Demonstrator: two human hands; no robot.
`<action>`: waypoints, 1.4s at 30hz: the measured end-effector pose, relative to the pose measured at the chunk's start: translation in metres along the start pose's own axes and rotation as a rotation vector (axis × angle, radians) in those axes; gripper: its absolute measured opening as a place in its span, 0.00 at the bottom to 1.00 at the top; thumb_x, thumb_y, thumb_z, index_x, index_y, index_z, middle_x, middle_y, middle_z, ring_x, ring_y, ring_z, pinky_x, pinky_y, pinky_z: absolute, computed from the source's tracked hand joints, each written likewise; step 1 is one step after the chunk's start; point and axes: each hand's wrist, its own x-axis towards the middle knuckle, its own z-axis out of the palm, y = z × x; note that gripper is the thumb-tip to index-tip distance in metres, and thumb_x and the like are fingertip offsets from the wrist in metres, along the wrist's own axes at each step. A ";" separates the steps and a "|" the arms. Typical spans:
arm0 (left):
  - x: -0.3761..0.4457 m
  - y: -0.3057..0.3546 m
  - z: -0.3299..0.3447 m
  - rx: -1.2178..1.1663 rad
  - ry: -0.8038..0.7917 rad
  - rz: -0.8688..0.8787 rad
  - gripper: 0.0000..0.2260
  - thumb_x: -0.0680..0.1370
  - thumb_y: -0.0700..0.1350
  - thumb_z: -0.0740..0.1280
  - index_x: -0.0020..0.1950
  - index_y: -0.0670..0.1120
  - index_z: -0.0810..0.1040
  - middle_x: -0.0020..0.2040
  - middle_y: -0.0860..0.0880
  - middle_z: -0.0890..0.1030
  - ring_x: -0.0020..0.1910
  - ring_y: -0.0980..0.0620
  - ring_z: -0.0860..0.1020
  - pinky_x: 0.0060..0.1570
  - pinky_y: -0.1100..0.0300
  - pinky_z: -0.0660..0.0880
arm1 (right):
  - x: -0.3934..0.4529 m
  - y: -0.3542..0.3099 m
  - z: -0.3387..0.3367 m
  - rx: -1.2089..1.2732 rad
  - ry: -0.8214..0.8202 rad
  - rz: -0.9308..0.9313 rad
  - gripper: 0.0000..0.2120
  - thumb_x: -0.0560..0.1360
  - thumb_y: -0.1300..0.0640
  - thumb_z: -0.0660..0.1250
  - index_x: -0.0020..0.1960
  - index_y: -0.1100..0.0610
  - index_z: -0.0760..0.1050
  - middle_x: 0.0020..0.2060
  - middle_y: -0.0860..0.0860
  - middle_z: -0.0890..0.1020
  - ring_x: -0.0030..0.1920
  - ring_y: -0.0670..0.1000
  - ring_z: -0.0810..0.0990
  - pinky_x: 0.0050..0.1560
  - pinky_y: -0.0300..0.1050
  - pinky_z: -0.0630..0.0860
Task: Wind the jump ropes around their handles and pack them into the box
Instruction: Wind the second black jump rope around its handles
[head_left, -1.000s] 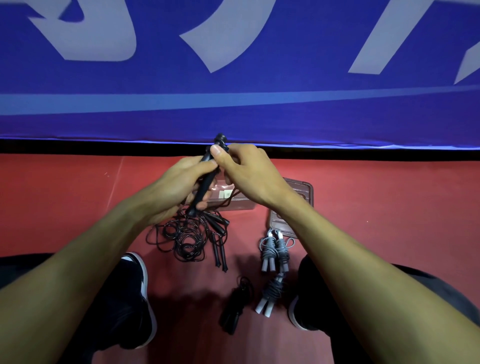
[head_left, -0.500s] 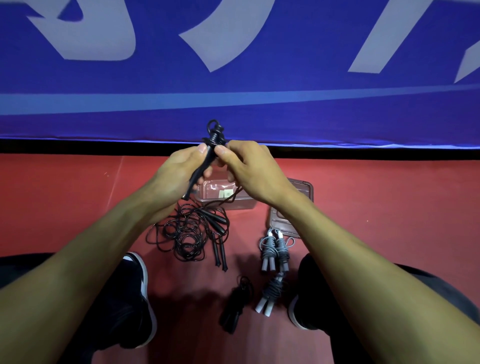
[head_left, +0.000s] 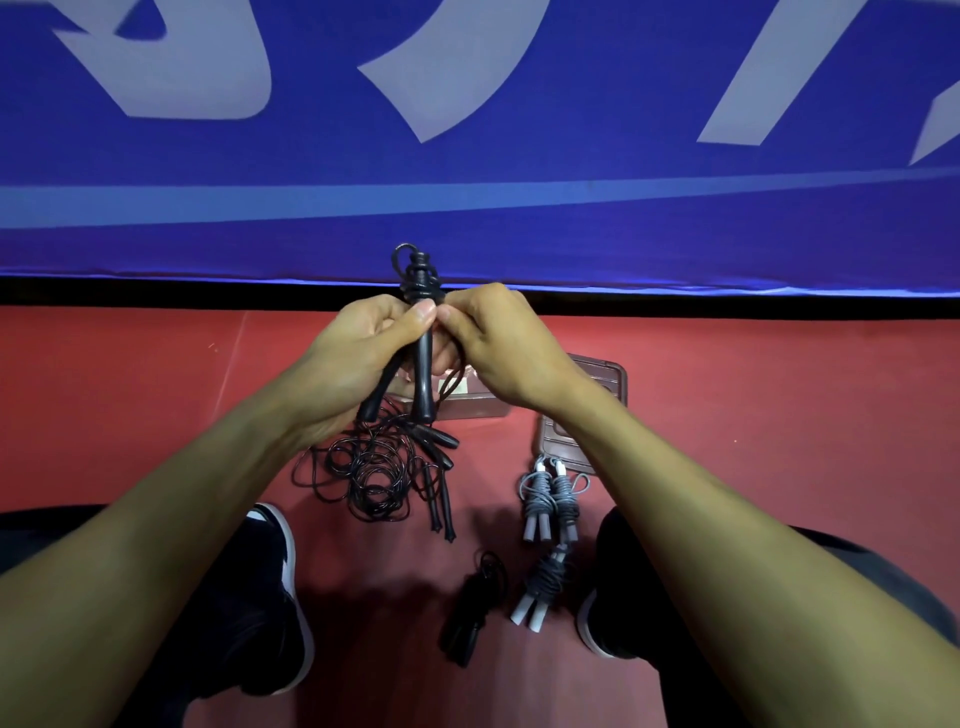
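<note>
A blue banner with pale lettering hangs ahead of me. The floor under me is red, and my dark shoes rest on it.

Red floor — loose black ropes below left hand, box beneath hands, wound grey ropes below right hand.
</note>
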 end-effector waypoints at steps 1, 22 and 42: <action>0.000 0.000 -0.001 -0.003 0.001 -0.008 0.13 0.82 0.51 0.62 0.43 0.42 0.73 0.38 0.43 0.77 0.42 0.43 0.74 0.51 0.38 0.75 | 0.000 0.000 0.000 -0.005 -0.003 -0.006 0.18 0.85 0.63 0.58 0.39 0.56 0.76 0.30 0.44 0.81 0.30 0.39 0.80 0.38 0.28 0.71; 0.001 -0.003 -0.004 0.039 0.001 -0.061 0.12 0.82 0.46 0.64 0.58 0.37 0.75 0.40 0.43 0.81 0.42 0.41 0.82 0.53 0.40 0.82 | 0.001 -0.002 0.003 -0.126 -0.014 -0.063 0.19 0.81 0.63 0.58 0.34 0.58 0.76 0.27 0.49 0.82 0.29 0.43 0.79 0.35 0.32 0.71; 0.003 -0.012 -0.009 0.058 -0.018 -0.062 0.14 0.83 0.39 0.64 0.67 0.36 0.68 0.38 0.40 0.80 0.38 0.46 0.82 0.45 0.48 0.84 | -0.002 -0.005 0.002 -0.104 -0.048 -0.017 0.12 0.81 0.62 0.60 0.43 0.49 0.76 0.29 0.45 0.80 0.31 0.38 0.77 0.33 0.30 0.69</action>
